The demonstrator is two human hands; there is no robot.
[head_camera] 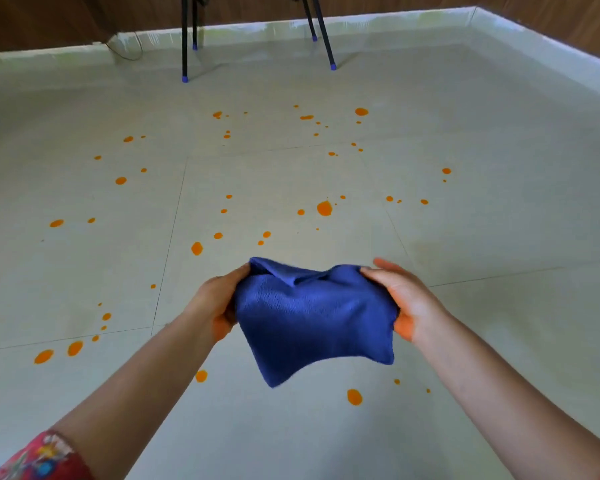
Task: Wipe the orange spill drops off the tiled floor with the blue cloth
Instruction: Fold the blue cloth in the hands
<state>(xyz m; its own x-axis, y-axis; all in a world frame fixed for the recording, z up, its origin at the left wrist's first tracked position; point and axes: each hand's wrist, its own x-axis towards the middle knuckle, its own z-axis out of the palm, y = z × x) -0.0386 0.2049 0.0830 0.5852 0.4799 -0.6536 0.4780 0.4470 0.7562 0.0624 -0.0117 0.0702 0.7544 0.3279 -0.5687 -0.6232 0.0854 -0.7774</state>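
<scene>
The floor (499,220) fills most of the view: large pale glossy tiles with thin dark seams, running to a light skirting (395,24) along the far and right edges under a dark wood-look wall (66,19). Orange drops (324,208) lie scattered across the tiles, round to oval, wet-looking, from fat blobs to specks, thickest in the middle and at near left. At the far side stand thin black legs (185,39) with blue caps (of a stand or chair, hard to tell which). Held clear above the near floor is the cloth (312,317), deep blue, nubby like microfibre, folded to a rough square and sagging to a point. The left hand (219,303) pinches its left edge, and the right hand (404,296) grips its right edge, one finger sticking out. A red patterned sleeve (39,459) shows at near left.
</scene>
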